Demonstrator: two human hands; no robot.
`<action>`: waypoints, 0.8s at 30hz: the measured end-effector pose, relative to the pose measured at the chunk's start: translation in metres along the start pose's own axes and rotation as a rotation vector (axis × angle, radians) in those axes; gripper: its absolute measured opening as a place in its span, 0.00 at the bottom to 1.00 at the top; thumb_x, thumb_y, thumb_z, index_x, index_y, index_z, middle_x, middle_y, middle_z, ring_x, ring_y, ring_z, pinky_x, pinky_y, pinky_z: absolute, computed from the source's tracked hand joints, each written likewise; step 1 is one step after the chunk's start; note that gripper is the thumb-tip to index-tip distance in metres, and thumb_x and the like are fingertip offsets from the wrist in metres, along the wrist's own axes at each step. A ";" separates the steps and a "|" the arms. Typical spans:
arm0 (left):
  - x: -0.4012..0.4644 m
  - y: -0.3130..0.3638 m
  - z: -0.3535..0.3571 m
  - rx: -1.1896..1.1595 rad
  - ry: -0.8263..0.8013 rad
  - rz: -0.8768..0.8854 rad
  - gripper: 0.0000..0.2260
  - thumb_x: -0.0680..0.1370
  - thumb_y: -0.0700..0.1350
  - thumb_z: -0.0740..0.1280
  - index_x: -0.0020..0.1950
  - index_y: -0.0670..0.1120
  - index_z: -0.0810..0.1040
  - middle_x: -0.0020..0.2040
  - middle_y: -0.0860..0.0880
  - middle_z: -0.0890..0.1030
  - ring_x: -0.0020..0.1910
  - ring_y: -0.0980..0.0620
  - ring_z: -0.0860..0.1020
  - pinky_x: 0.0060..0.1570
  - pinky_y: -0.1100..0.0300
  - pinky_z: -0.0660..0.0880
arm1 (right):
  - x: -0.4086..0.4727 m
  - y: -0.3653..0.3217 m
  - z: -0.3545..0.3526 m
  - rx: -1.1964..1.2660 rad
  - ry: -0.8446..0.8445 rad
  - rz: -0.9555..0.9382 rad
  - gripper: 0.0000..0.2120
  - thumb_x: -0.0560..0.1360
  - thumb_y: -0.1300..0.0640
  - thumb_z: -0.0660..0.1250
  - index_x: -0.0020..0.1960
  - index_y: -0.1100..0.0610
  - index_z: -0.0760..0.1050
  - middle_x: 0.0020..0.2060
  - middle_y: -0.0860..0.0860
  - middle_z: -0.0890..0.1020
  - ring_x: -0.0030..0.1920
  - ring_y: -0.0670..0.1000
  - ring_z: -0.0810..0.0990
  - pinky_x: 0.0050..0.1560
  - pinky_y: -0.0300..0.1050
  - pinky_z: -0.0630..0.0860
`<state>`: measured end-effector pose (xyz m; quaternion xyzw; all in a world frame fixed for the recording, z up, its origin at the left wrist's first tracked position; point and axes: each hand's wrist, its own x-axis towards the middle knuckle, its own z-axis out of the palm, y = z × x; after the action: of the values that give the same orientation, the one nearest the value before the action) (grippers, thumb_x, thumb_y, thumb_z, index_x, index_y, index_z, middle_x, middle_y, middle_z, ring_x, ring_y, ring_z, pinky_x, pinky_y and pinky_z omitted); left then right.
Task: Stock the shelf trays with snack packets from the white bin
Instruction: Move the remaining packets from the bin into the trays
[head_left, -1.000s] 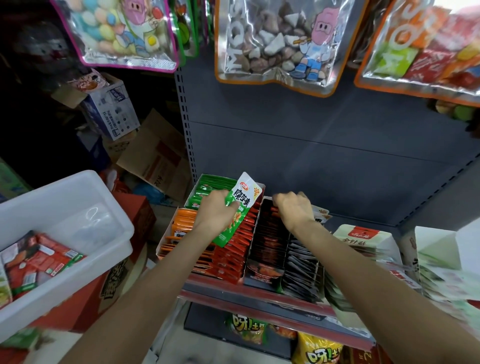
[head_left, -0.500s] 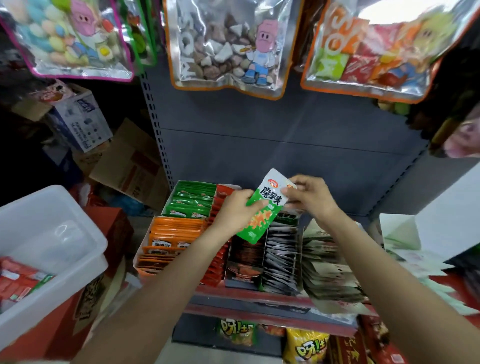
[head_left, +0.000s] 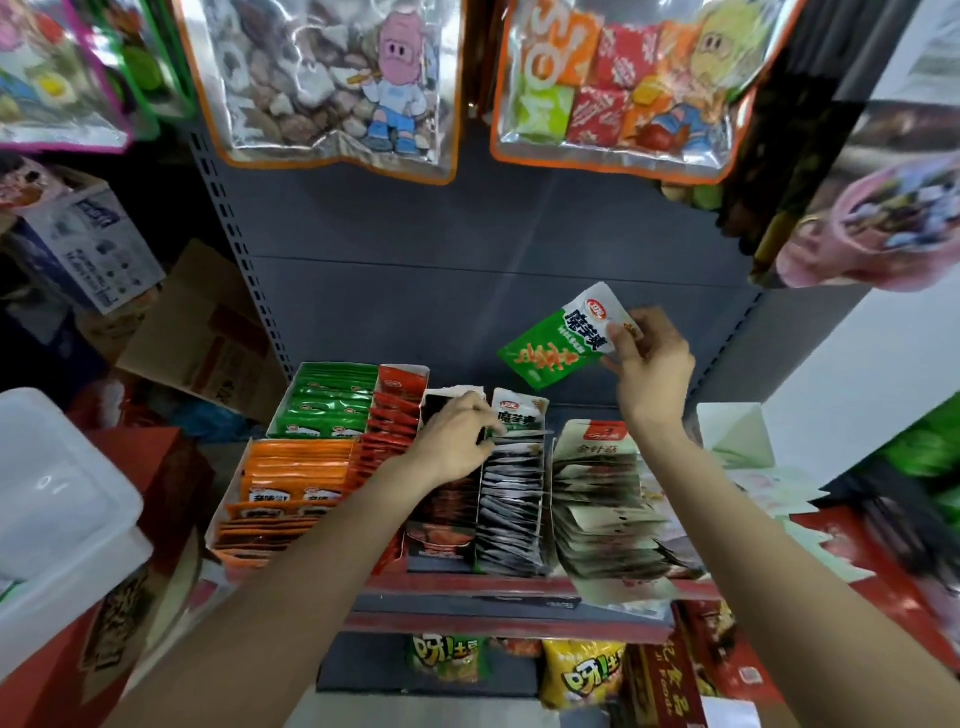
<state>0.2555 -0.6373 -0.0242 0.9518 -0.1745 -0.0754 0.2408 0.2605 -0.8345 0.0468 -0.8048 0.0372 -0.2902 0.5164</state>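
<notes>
My right hand (head_left: 652, 371) has thumb and fingers pinched on the right edge of a green packet (head_left: 563, 335), holding it up in the air against the grey back panel (head_left: 415, 291), above and behind the trays and touching none of them. The packet is tilted, its white top toward the upper right and its green end toward the lower left.

My left hand (head_left: 457, 439) is down on the shelf, fingers curled over the back end of the dark packets (head_left: 441, 512). The fingertips reach toward a second green packet (head_left: 519, 415) that stands upright at the back of the grey packets (head_left: 511, 512). I cannot tell whether those fingers grip anything or only press.

Left of my left hand, the red packets (head_left: 397, 410) run in a narrow row, then the orange packets (head_left: 291, 483) in front and a tray of green ones (head_left: 332, 405) behind them. To the right of the grey row sits a fanned stack of pale packets (head_left: 597, 499).

The white bin (head_left: 62, 499) is at the far left edge, well apart from both hands; what it holds is hardly in view.

Overhead hang big clear bags (head_left: 322, 83) of sweets with cartoon figures. Below the shelf lip (head_left: 467, 587), yellow and green snack bags (head_left: 582, 680) show.
</notes>
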 end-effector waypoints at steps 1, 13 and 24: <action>0.000 -0.001 0.000 0.025 0.015 0.009 0.13 0.78 0.43 0.65 0.62 0.50 0.78 0.70 0.48 0.65 0.71 0.49 0.61 0.71 0.54 0.59 | -0.001 0.002 0.000 -0.022 -0.025 -0.017 0.04 0.77 0.62 0.64 0.46 0.62 0.74 0.34 0.56 0.78 0.35 0.54 0.79 0.41 0.56 0.81; 0.004 0.000 -0.010 -0.212 0.095 0.045 0.07 0.76 0.39 0.67 0.53 0.45 0.78 0.57 0.48 0.77 0.60 0.50 0.74 0.58 0.61 0.68 | -0.018 0.013 0.011 -0.297 -0.314 -0.200 0.02 0.74 0.65 0.68 0.42 0.61 0.78 0.37 0.52 0.82 0.37 0.51 0.79 0.39 0.37 0.69; 0.004 -0.006 -0.002 -0.507 0.210 -0.031 0.12 0.77 0.37 0.66 0.59 0.44 0.69 0.56 0.46 0.79 0.56 0.53 0.78 0.58 0.63 0.73 | -0.028 0.017 0.040 -0.847 -0.662 -0.162 0.09 0.76 0.61 0.62 0.50 0.53 0.80 0.44 0.56 0.82 0.47 0.60 0.80 0.42 0.46 0.71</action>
<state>0.2616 -0.6328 -0.0260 0.8662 -0.1094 -0.0215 0.4870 0.2617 -0.8002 0.0084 -0.9911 -0.0760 -0.0200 0.1071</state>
